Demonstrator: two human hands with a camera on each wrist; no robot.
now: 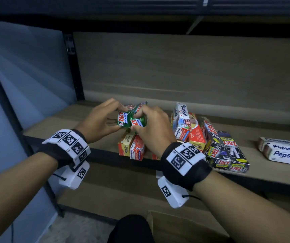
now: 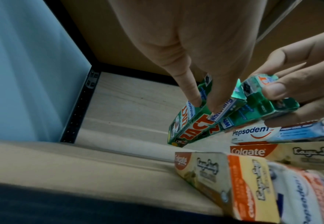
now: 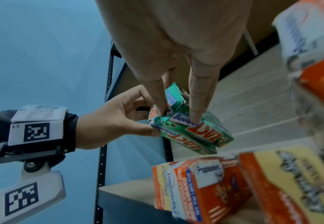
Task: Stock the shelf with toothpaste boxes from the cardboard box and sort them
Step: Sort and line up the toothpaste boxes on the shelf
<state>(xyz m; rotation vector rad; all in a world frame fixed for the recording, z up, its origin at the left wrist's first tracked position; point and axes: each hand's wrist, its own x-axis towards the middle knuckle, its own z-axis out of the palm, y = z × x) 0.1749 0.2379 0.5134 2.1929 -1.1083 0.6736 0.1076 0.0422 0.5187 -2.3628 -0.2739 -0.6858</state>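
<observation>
While a flap of the cardboard box (image 1: 184, 225) shows at the bottom edge of the head view, below the shelf (image 1: 56, 120), both wrists reach up over the shelf's front edge. Nearest that edge lie yellow and orange boxes (image 1: 131, 146), with black boxes (image 1: 228, 155) to their right and two white boxes (image 1: 284, 149) further right, apart from the rest. Above the yellow and orange ones, the left hand (image 1: 100, 120) pinches a green box (image 1: 124, 119) between thumb and curled fingers, the thumb on its near end. Beside it and touching, the right hand (image 1: 151, 123) has its fingers curled round a second green box (image 1: 138, 121), fingertips pressing on its printed face in the right wrist view. How many green boxes are in the bundle cannot be told exactly; at least two show, held together off the shelf board. Just right of the hands, a white and red box (image 1: 181, 120) leans on the pile. Behind everything stands the shelf's brown back panel (image 1: 175, 67).
</observation>
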